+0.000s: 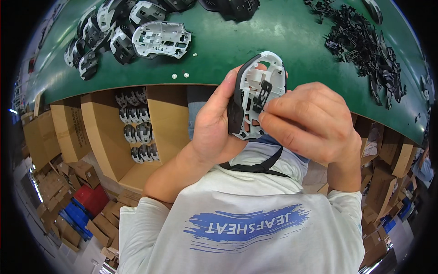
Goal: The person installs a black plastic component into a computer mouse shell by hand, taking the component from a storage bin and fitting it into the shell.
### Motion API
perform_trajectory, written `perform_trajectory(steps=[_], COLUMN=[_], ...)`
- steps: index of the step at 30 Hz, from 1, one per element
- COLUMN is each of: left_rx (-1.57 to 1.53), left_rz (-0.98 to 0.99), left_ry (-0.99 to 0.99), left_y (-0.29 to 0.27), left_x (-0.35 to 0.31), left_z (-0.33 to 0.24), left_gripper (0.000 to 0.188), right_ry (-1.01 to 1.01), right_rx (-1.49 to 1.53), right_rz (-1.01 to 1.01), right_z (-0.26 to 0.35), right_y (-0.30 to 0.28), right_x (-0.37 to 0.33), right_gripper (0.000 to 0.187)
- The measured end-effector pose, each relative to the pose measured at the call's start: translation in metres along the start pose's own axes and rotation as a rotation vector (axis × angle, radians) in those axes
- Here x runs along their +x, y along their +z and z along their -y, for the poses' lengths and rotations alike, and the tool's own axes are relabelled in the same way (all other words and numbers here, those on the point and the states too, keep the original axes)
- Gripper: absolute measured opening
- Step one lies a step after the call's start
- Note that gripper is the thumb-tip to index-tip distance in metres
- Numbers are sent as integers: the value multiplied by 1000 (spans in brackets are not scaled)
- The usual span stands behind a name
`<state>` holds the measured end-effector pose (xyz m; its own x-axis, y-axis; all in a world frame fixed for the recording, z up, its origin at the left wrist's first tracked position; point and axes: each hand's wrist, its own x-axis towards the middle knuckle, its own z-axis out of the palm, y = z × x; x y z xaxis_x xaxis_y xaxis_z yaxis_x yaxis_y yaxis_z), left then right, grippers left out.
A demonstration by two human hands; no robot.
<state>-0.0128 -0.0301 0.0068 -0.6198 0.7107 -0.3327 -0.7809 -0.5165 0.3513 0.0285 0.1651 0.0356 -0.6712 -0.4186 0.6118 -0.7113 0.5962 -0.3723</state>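
"While the left hand (pixel 214 116) cradles the white shell (pixel 249 85), where is it, and why hollow side up?"

"By the bench (pixel 228 43) edge, probably for a clear view: the right hand (pixel 315 121) pinches a black clip (pixel 263 94) at the hollow."

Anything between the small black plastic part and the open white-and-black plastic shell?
Nothing visible: the right hand pinches the small black plastic part over the inside of the white-and-black plastic shell, held in the left hand. Whether part and shell touch is unclear.
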Motion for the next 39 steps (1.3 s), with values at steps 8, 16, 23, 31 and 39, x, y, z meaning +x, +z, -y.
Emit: perform_trajectory(steps=[8, 16, 23, 31, 39], left_rx=[21, 0, 25, 14, 282], left_rz=[-2, 49, 29, 94, 84], left_ry=[-3, -26, -6, 22, 25], left_y=[-5, -5, -17, -12, -20], left_x=[-1, 2, 1, -2, -1], left_z=[5, 7, 14, 16, 19], left_gripper=[58, 51, 59, 47, 51], right_ry=[23, 84, 109, 194, 220], right_rx=[59, 91, 1, -29, -78], right_rz=[-11, -4, -14, -55, -25], right_z=[7, 7, 12, 16, 24], right_y=[10, 8, 10, 16, 6], right_x=[-6, -19, -22, -35, -30], right_gripper=[25, 27, 24, 25, 21])
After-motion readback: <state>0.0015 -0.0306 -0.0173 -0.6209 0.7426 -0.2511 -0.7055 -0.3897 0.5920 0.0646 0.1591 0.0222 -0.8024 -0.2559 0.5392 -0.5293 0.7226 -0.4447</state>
